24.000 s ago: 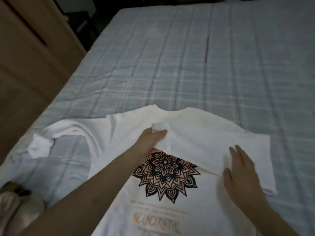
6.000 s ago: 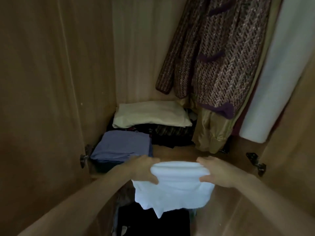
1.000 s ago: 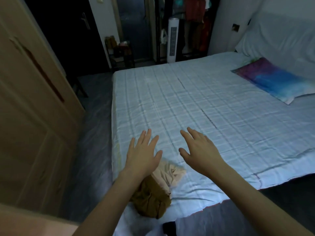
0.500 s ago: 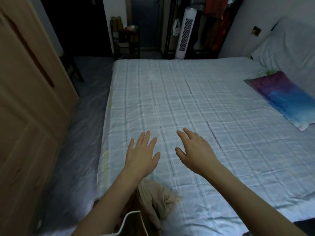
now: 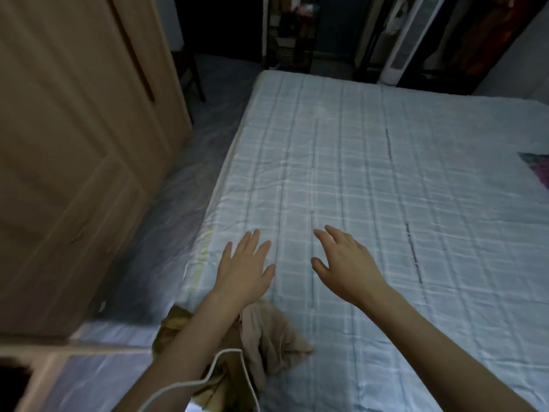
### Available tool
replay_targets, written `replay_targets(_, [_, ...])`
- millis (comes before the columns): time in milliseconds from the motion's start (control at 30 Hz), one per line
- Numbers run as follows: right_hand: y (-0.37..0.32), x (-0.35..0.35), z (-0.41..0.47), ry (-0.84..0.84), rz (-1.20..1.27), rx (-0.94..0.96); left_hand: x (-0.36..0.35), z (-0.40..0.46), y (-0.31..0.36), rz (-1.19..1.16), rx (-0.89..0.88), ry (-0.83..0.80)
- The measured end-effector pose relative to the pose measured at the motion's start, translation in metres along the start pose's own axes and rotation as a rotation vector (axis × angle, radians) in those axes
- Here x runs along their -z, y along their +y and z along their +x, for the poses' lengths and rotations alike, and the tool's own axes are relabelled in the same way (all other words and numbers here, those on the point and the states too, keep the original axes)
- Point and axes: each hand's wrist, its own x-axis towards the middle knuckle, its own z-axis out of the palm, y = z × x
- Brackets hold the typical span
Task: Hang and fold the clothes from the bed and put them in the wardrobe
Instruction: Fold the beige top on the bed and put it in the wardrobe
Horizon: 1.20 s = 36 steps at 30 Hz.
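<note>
Tan crumpled clothes (image 5: 267, 337) at 6 o'clock under left hand (image 5: 245, 270); right hand (image 5: 347, 264) too flat, empty. Risk: white cable (image 5: 237, 361) snags pickup.

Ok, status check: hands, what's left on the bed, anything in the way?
Left hand and right hand open, holding nothing. Crumpled tan clothes at bed corner, under left forearm. White cable lies across them.

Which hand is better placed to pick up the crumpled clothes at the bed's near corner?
Left, probably. The left hand hangs open with its forearm directly over the beige and brown clothes; the right hand, also open, sits further right over bare sheet.
</note>
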Motion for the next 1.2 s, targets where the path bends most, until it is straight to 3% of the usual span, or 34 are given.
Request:
replay_targets(467, [0.044,-0.069,0.022,-0.211,-0.012,0.422,-0.070,-0.071,0.023,-0.056,0.423,0.000])
replay_targets(700, [0.054,-0.139,0.018,-0.329,0.001,0.494,-0.142,-0.076,0.029,-0.234,0.611,-0.258])
replay_targets(900, [0.049,-0.234,0.013,-0.403,0.163,0.627,-0.216,-0.053,0.036,-0.330,0.745,-0.270])
replay_targets(1067, [0.049,-0.328,0.007,-0.600,0.065,0.563,-0.266,-0.051,0.034,-0.215,0.793,-0.159])
replay_targets(1200, [0.048,-0.345,-0.001,-0.418,0.024,0.479,-0.292,-0.049,0.024,-0.134,0.710,-0.070])
